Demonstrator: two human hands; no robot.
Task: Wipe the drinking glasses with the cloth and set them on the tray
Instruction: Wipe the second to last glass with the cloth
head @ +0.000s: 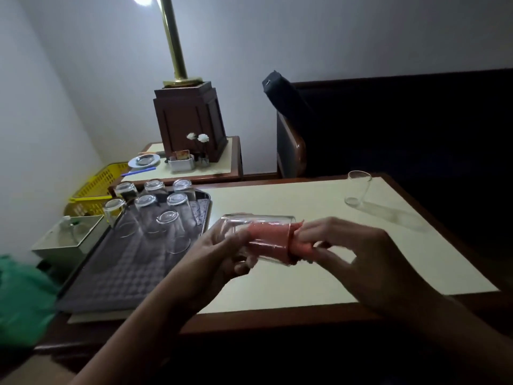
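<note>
Seven glasses (147, 215) stand mouth-down on the tray (201, 202). Just right of the tray, the left hand (222, 251) grips a glass (258, 234) turned on its side above the table (305, 282). A pink cloth (298, 241) is stuffed into its mouth, and the right hand (361, 251) pinches the cloth's end. Well right of the tray, a lone glass (358, 187) stands upright on the table.

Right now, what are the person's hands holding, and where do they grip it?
The left hand grips a drinking glass on its side near its base; the right hand holds the pink cloth stuffed into its mouth.
</note>
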